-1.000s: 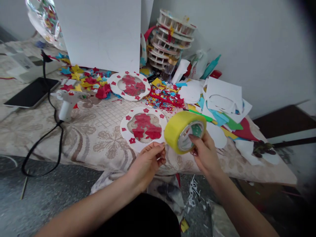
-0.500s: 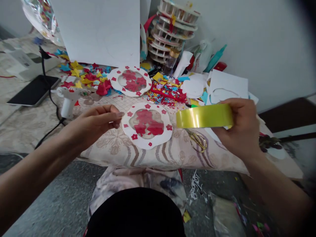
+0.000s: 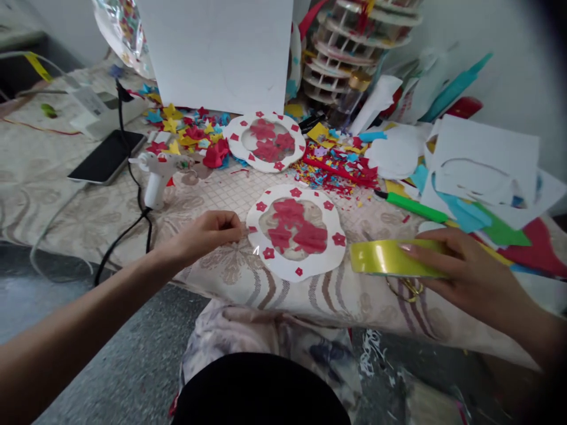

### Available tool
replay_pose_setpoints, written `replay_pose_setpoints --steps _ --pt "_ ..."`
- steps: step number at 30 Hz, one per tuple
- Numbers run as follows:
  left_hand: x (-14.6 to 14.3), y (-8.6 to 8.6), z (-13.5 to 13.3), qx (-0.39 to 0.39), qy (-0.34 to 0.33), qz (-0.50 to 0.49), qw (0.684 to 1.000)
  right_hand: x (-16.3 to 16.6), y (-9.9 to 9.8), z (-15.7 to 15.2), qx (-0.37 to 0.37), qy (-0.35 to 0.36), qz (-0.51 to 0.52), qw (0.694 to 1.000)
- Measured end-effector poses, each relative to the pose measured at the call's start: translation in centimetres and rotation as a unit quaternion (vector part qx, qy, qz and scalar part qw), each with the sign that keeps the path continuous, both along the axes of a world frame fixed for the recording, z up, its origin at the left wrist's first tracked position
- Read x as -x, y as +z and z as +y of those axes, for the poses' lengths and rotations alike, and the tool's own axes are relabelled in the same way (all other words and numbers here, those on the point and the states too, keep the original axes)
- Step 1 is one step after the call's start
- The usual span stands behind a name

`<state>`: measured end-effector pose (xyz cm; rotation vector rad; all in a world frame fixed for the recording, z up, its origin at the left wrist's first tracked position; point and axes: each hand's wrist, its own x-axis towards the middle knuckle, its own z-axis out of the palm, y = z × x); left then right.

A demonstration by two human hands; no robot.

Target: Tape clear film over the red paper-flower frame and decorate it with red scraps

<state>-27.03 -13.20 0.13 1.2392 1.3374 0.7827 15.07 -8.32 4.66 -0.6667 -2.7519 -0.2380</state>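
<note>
A white paper decoration (image 3: pixel 296 227) with red flowers lies on the cloth-covered worktop (image 3: pixel 199 195). At its 9 o'clock is the left hand (image 3: pixel 210 232), its grip drawn together; whether anything is pinched there, I cannot tell. Between 3 and 4 o'clock, the right hand's (image 3: pixel 472 274) grip is clamped on a yellow tape roll (image 3: pixel 376 258), with scissors (image 3: pixel 411 290) partly hidden at the roll's 6 o'clock. Towards the decoration's 10 o'clock sits a glue gun (image 3: pixel 156 183).

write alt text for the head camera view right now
A person's right hand holds a roll of yellow tape beside a white scalloped disc decorated with red flowers on a patterned tablecloth, while the left hand is curled near the disc's opposite edge. Nearby are a similar disc, a white glue gun and colourful paper scraps.
</note>
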Motion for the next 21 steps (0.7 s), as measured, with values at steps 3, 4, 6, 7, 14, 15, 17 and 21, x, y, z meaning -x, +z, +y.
replay_pose_setpoints --steps 3,4,6,7,14,15,17,21 --pt "-0.1 0.3 0.5 0.010 -0.025 0.016 0.999 -0.1 0.3 0.7 0.004 0.018 -0.020 1.000" --pt "-0.1 0.4 0.8 0.014 -0.031 0.030 0.999 -0.1 0.5 0.9 0.011 0.018 -0.040 0.999" --pt "-0.4 0.5 1.3 0.023 -0.033 0.065 0.997 -0.1 0.8 1.0 0.029 0.005 -0.090 0.995" --pt "-0.5 0.4 1.6 0.027 -0.032 0.081 0.996 -0.1 0.9 1.0 0.040 -0.007 -0.111 0.993" --pt "-1.0 0.1 2.5 0.064 -0.042 0.106 0.991 0.7 1.3 1.1 0.072 -0.026 -0.159 0.984" --pt "-0.9 0.1 2.5 0.068 -0.044 0.107 0.991 0.9 1.3 1.1 0.069 -0.024 -0.164 0.984" --pt "-0.7 0.1 2.6 0.072 -0.051 0.109 0.990 1.2 1.4 1.2 0.061 -0.018 -0.173 0.983" --pt "-0.6 0.1 2.7 0.075 -0.063 0.104 0.990 1.6 1.5 1.4 0.046 -0.013 -0.190 0.981"
